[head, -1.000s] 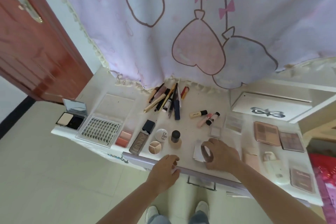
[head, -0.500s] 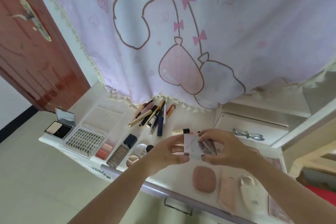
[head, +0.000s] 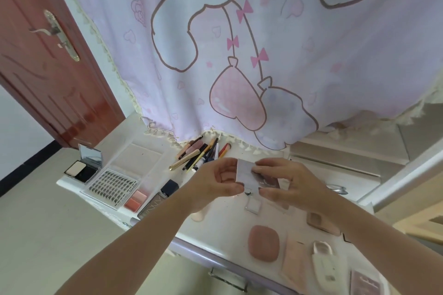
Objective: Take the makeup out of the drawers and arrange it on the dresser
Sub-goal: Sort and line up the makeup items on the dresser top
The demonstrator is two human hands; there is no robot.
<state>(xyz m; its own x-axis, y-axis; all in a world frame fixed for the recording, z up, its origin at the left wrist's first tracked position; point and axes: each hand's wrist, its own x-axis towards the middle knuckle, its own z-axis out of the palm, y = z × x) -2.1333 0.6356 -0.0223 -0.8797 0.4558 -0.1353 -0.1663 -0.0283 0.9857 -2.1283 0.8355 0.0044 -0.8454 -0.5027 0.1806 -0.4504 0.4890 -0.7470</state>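
A small pale rectangular makeup case (head: 247, 171) is held up over the white dresser top (head: 230, 218) between both hands. My left hand (head: 215, 182) grips its left side with curled fingers. From the right, my right hand (head: 285, 181) pinches it with thumb and fingers. A pink rounded compact (head: 263, 242) lies on the dresser below the hands. Pencils and tubes (head: 201, 154) lie fanned out at the back. At the left stand a lash tray (head: 112, 185), an open mirror compact (head: 82, 166) and a blush palette (head: 136, 200).
A pink cartoon cloth (head: 239, 55) hangs behind the dresser. A red-brown door (head: 45, 60) stands at the left. The drawer handle (head: 227, 281) shows under the front edge. More palettes and a white device (head: 323, 261) lie at the right.
My hands lifted from the dresser front edge and now hold the small case up between them. The view tilted upward, and the pink compact lies where my right hand was.
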